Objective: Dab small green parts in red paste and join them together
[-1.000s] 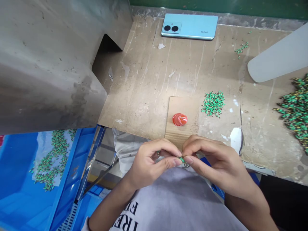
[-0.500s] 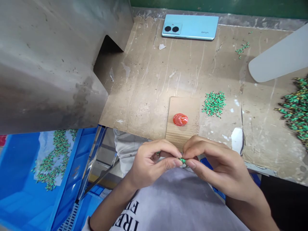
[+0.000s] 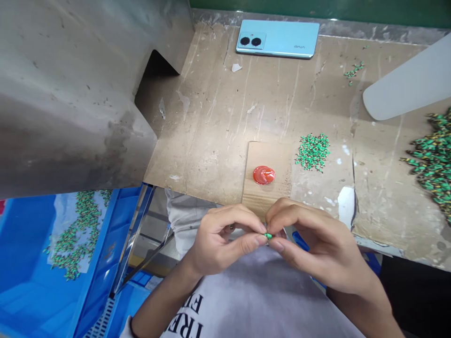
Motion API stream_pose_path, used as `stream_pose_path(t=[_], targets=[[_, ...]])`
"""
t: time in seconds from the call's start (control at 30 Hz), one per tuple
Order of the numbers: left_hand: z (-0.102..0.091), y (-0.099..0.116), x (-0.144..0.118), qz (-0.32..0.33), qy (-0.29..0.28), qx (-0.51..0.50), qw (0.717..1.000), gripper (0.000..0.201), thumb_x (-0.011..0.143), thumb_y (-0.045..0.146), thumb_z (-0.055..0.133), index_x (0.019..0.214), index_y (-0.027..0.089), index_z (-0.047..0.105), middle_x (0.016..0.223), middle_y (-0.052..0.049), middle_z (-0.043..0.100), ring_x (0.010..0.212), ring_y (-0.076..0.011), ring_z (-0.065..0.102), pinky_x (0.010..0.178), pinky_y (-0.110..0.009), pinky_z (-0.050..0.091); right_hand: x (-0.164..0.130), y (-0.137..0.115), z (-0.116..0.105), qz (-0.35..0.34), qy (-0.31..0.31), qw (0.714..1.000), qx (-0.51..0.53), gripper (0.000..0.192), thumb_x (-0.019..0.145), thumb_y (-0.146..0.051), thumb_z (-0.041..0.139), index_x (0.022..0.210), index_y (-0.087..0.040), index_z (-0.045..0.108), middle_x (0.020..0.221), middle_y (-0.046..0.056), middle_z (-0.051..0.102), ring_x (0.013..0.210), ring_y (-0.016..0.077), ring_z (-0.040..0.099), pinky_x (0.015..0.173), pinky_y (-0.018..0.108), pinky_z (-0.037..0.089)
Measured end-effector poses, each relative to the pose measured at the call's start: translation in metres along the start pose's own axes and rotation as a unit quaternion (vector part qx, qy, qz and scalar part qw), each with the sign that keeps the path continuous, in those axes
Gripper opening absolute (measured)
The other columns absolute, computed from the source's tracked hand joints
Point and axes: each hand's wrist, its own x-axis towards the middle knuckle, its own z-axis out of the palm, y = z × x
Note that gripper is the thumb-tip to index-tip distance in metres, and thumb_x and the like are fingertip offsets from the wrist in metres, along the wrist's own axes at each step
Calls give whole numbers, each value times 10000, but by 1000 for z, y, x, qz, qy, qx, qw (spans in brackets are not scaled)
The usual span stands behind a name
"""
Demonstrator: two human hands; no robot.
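My left hand (image 3: pixel 225 239) pinches a small green piece (image 3: pixel 268 235) between thumb and forefinger, just past the table's near edge and in front of the grey shirt. Fingers of my right hand (image 3: pixel 313 241) close on the same piece from the other side, their tips almost meeting the left ones. Another bit of green shows within the curled fingers of my left hand. Beyond the hands, a glossy orange-red blob (image 3: pixel 264 175) sits on a cardboard piece (image 3: pixel 269 152). To its right lies a pile of small green pieces (image 3: pixel 313 152).
A light-blue phone (image 3: pixel 282 40) lies at the back. On the right are a grey-white cylinder (image 3: pixel 405 84), a larger heap of green-and-dark pieces (image 3: pixel 435 162) and a few strays (image 3: pixel 354 71). Sheet metal (image 3: pixel 77 94) stands left, above a blue bin (image 3: pixel 28 281) holding similar pieces.
The green piece has turned slightly between my fingertips, and my right fingers have shifted a little around it. The things on the table have stayed put.
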Motion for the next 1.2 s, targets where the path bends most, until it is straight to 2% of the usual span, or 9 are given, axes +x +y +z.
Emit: stream_pose_path(t=[0.13,0.27,0.43,0.53,0.63,0.87,1.03,1.1,1.2], targets=[[0,-1,-1,-2,13,2,1000,46,917,169,845,922,185,801,840,-44,815,736,-155,761,680,-219,597,-4,-3,3,33,7,999,15,203,967,-132,736,1110,-270,695,798,-24,705,668,132,674,620,233,594],[-1,-1,-4,7,35,11,999,52,919,190,859,921,193,808,843,-44,818,751,-163,764,691,-228,596,-4,-6,6,13,18,1000,-10,163,974,-123,736,1057,-262,712,821,-10,757,674,142,717,617,234,606],[0,8,-5,-24,37,31,999,125,894,143,858,999,181,800,859,-32,805,715,-136,749,671,-186,605,-2,0,6,-78,31,995,-60,259,977,-63,695,1142,-262,710,910,35,775,776,188,749,688,307,637],[3,14,-4,-10,35,67,997,150,880,97,809,1012,163,783,806,-19,781,651,-121,707,633,-181,598,-3,4,5,-141,45,980,-133,282,962,-30,676,1150,-237,706,958,60,779,825,200,765,717,317,654],[6,18,-3,7,42,135,990,160,861,61,753,990,155,767,760,-9,765,611,-115,676,604,-183,580,-5,9,5,-180,46,969,-163,287,949,10,650,1142,-197,696,982,73,768,853,187,765,748,295,656],[10,22,-3,33,58,225,972,168,816,33,706,922,157,746,732,-13,770,547,-108,649,530,-187,533,-6,12,6,-190,44,968,-155,315,919,30,655,1150,-178,707,965,72,759,843,191,756,740,306,648],[11,20,-1,68,61,216,972,188,795,-10,672,863,157,720,739,-35,775,561,-121,683,523,-192,521,-1,8,9,-182,42,973,-133,297,933,5,670,1160,-187,673,943,66,767,834,183,758,749,298,657],[12,20,-1,48,65,196,977,165,796,4,673,840,158,714,727,-42,769,559,-131,684,524,-203,524,0,8,10,-177,41,974,-132,274,949,-7,667,1151,-192,659,944,70,764,833,181,757,740,296,659],[12,20,-2,-20,77,158,984,117,796,49,684,805,162,710,696,-41,748,538,-139,666,502,-214,507,-1,9,10,-177,38,975,-133,264,968,-12,658,1142,-211,641,936,68,758,825,184,756,715,305,659]])
